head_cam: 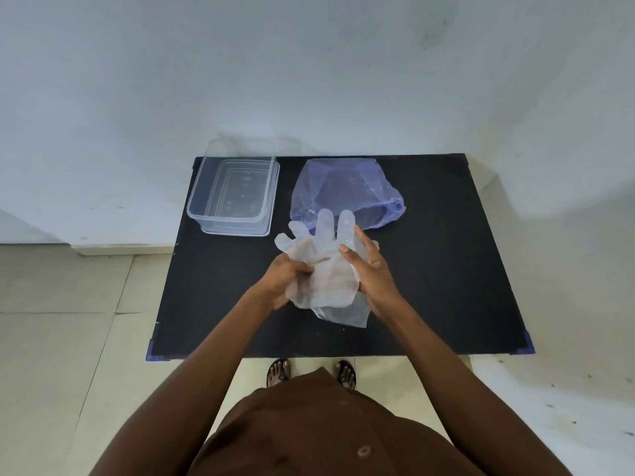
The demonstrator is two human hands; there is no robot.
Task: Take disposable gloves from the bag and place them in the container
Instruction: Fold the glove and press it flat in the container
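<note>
Pinching thin gloves (pixel 323 269) w/ left hand (pixel 285 280) and right hand (pixel 369 269) above bench (pixel 446 269), they risked slipping or clinging before reaching container (pixel 233 197), judging by flimsy film.

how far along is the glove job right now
Done: clear gloves are out of the blue bag, which lies slack on the black table. In hand: the left hand and right hand both grip the gloves above the table. Left: the clear container looks empty, so nothing has been placed yet.
</note>
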